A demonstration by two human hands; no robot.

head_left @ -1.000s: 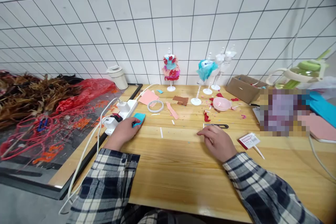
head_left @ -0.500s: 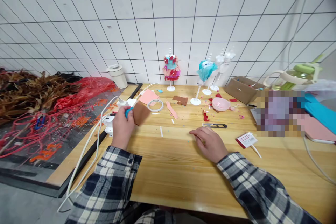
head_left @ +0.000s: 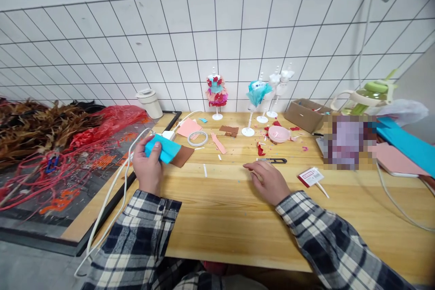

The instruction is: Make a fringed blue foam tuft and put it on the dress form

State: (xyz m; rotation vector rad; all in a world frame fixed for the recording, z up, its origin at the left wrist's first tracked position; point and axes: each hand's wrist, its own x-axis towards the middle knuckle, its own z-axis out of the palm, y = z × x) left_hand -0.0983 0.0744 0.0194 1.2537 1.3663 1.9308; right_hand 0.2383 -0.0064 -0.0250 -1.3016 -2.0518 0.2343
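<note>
My left hand holds a blue felt sheet with a brown sheet under it, lifted just above the left part of the wooden table. My right hand rests palm down on the table near its middle, fingers loosely spread, holding nothing. Small black snips lie just beyond its fingertips. A red and white card on a stick lies to its right.
A tape roll, pink felt pieces, a pink bowl and small dressed stands sit toward the wall. A cardboard box is at back right. A white power strip with cables, red netting and feathers lie left.
My left hand picked the blue piece off the table by the power strip, raised it and turned it, so blue and brown sheets now show. My right hand stayed resting.
</note>
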